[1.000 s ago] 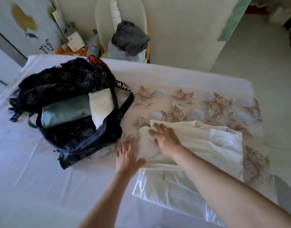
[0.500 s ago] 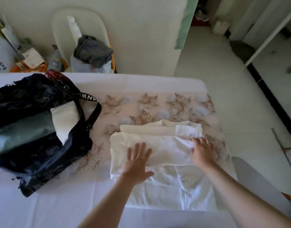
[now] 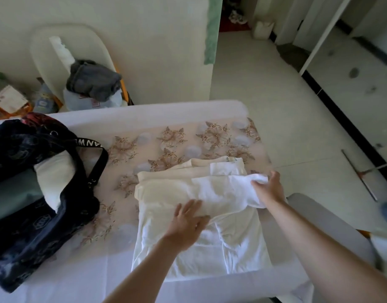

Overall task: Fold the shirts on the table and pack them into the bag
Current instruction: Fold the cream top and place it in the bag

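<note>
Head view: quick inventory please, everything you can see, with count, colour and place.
shirts: at least two, cream and white, stacked on the table's right
bag: one, black, open, on the table's left
folded garments: two, green and white, inside the bag
table: one, white cover under a floral cloth
chair: one, cream, behind the table
grey garment: one, on the chair
left hand: flat on the shirts
right hand: grip on a white fold at the stack's right edge

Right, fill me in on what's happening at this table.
A person is folding a pale shirt on the table. The left hand presses flat on its middle, while the right hand grips its right edge, lifted off the surface. The dark bag lies open to the left, with folded clothes already inside.
</note>
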A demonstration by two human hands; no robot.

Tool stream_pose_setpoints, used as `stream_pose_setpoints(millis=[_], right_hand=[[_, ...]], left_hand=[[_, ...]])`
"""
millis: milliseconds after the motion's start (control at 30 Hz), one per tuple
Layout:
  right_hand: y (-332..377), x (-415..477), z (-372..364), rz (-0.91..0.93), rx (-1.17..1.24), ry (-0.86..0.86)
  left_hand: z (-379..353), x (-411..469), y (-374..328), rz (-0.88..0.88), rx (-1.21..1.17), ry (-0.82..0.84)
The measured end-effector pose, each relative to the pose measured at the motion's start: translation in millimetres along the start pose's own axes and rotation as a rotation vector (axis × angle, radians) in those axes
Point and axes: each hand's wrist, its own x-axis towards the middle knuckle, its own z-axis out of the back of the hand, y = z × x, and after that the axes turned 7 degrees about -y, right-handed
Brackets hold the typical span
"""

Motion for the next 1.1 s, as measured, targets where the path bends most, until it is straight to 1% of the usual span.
stream_pose_setpoints(millis=[33, 67, 100, 167, 200, 233, 267, 300, 333, 400, 433, 467, 500, 533, 567, 600, 667, 700, 767, 833, 867, 900, 967, 1000, 1033, 1100], right_hand=[[-5.9, -0.8, 1.0, -0.024, -0.035, 0.049], [-11.7, -1.6, 1.4, -0.018, -0.059, 0.074], [-15.1, -4.6, 1.6, -0.006, -0.074, 0.065], [-14.7, -12.3, 1.7, 0.064, -0.058, -0.038], [-9.6, -17.9, 1.9, 0.143, -0.068, -0.096], [-1.8, -25.1, 1.3, 0.244, -0.1, -0.137], [6.0, -33.7, -1.3, 0.35, -0.137, -0.137], [16.5, -44.7, -5.4, 0.426, -0.153, -0.075], [26.9, -55.8, -11.1, 0.451, -0.127, 0.054], [41.4, -74.9, -24.6, 0.37, 0.017, 0.451], [43.1, -79.1, -31.5, 0.315, 0.085, 0.57], [42.5, -80.1, -37.2, 0.307, 0.121, 0.578], [41.4, -79.9, -40.8, 0.356, 0.104, 0.495], [37.7, -78.5, -44.6, 0.434, 0.034, 0.376], [30.7, -76.1, -48.0, 0.517, -0.07, 0.294], [23.5, -74.8, -50.7, 0.613, -0.203, 0.281], [13.1, -76.7, -57.8, 0.771, -0.496, 0.358], [12.7, -77.7, -63.1, 0.813, -0.62, 0.369], [32.9, -86.2, -72.0, 0.846, -0.781, 0.293], [64.8, -100.5, -85.1, 0.948, -0.821, 0.218], [81.5, -109.9, -94.1, 1.036, -0.781, 0.225], [97.3, -120.0, -104.6, 1.136, -0.72, 0.27], [126.3, -141.6, -130.7, 1.331, -0.626, 0.438], [138.1, -151.3, -146.1, 1.423, -0.628, 0.51], [148.0, -160.3, -160.8, 1.513, -0.669, 0.551], [161.1, -175.6, -186.4, 1.664, -0.808, 0.574]], left_hand=[[-0.4, 4.6, -1.3, 0.033, 0.004, -0.103], [-1.2, 8.6, -0.8, 0.05, 0.05, -0.172], [-2.4, 11.6, 0.1, 0.059, 0.115, -0.184], [-6.1, 16.0, 1.6, 0.069, 0.194, -0.016], [-7.7, 17.7, 1.2, 0.079, 0.198, 0.075], [-7.8, 19.1, 0.6, 0.076, 0.194, 0.114], [-7.0, 20.9, 1.4, 0.07, 0.18, 0.112], [-5.7, 22.0, 2.9, 0.063, 0.154, 0.092], [-3.9, 22.2, 3.5, 0.059, 0.12, 0.065], [1.5, 19.7, 4.6, 0.076, 0.012, -0.052], [4.1, 16.4, 5.9, 0.09, -0.034, -0.146], [6.8, 11.9, 7.9, 0.12, -0.064, -0.244], [10.5, 6.2, 10.4, 0.159, -0.08, -0.333], [14.5, -0.9, 15.0, 0.205, -0.078, -0.396], [18.2, -8.5, 20.5, 0.249, -0.055, -0.43], [20.7, -16.0, 26.8, 0.288, -0.023, -0.444], [21.0, -30.9, 40.5, 0.347, 0.029, -0.464], [20.3, -37.4, 46.3, 0.367, 0.029, -0.493], [22.3, -49.2, 53.6, 0.392, -0.015, -0.581], [26.1, -59.3, 56.6, 0.444, -0.05, -0.656], [27.7, -64.0, 58.0, 0.494, -0.069, -0.674], [28.8, -68.7, 59.5, 0.558, -0.096, -0.676], [28.6, -78.4, 63.9, 0.71, -0.184, -0.607], [28.2, -83.3, 66.1, 0.784, -0.241, -0.549], [28.0, -87.8, 68.3, 0.845, -0.299, -0.492], [26.4, -95.8, 73.2, 0.888, -0.369, -0.425]])
